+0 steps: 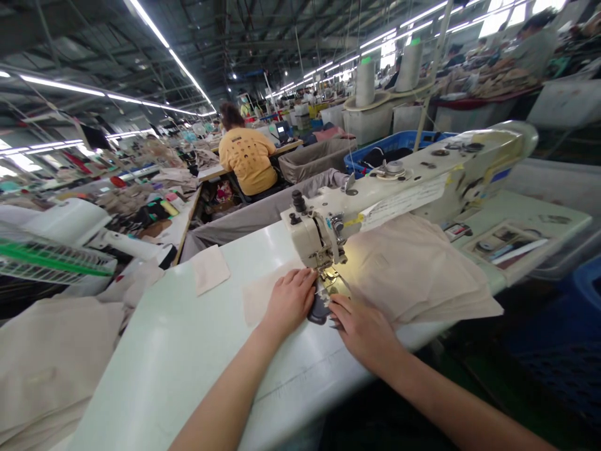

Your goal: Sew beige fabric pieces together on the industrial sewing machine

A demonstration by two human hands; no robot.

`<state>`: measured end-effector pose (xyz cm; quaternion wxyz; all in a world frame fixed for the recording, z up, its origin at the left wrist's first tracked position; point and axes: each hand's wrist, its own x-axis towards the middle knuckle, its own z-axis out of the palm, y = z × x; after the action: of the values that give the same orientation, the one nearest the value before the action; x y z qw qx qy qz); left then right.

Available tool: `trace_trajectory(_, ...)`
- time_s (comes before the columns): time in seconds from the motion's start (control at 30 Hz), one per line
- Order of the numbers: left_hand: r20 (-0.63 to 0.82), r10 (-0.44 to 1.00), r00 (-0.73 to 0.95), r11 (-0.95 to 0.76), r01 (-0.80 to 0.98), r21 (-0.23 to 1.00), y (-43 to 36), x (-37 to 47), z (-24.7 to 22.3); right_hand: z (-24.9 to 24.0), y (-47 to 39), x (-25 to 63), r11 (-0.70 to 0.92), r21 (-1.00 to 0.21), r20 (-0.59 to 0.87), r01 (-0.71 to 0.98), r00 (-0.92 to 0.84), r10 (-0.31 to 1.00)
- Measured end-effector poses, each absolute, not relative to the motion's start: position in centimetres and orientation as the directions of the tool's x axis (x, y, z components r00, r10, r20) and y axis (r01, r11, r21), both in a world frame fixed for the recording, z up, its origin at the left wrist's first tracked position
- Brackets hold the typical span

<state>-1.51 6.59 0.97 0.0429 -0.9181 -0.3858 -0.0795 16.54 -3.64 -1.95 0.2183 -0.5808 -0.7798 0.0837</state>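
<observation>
A sewing machine (375,188) stands on the pale green table, its lamp lighting the needle area. My left hand (290,299) lies flat just left of the presser foot (330,274), over a cream cloth piece (257,294). Close to the foot on the right, my right hand (366,329) has its fingers bent together beside a dark plate (320,308). Something small and dark shows under those fingers, too unclear to name. A stack of cream fabric (413,269) lies right of the needle, under the machine arm. Farther left rests a small cream cloth piece (210,269).
More cream fabric (47,363) is piled at the left. Behind the table stand a grey cloth-lined bin (253,210) and a blue basket (359,164). A person in a yellow shirt (248,160) sits beyond. A small tray (507,245) holds tools at the right.
</observation>
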Motion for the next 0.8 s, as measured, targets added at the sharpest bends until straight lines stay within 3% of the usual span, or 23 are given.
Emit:
trace_trajectory(0.1, 0.175, 0.733, 0.657, -0.665, 0.747, -0.020, 6.0, -1.3, 1.8, -1.7, -3.6, 16.6, 0.312, -0.402, 0.236, 0.861, -0.232, 0.944)
trace_trajectory(0.27, 0.092, 0.720, 0.688, -0.693, 0.704, 0.159, 3.8, -1.0, 2.0, -1.1, -4.0, 17.2, 0.313, -0.472, 0.231, 0.824, -0.227, 0.946)
trace_trajectory(0.47, 0.122, 0.722, 0.681, -0.687, 0.727, 0.005, 2.4, 0.3, 1.3, -0.8, -4.9, 18.2, 0.330, -0.455, 0.208, 0.827, -0.262, 0.942)
trace_trajectory(0.8, 0.124, 0.711, 0.692, -0.701, 0.712, 0.045, 3.6, 0.3, 1.4, -0.7, -4.2, 18.1, 0.319, -0.395, 0.166, 0.861, -0.274, 0.947)
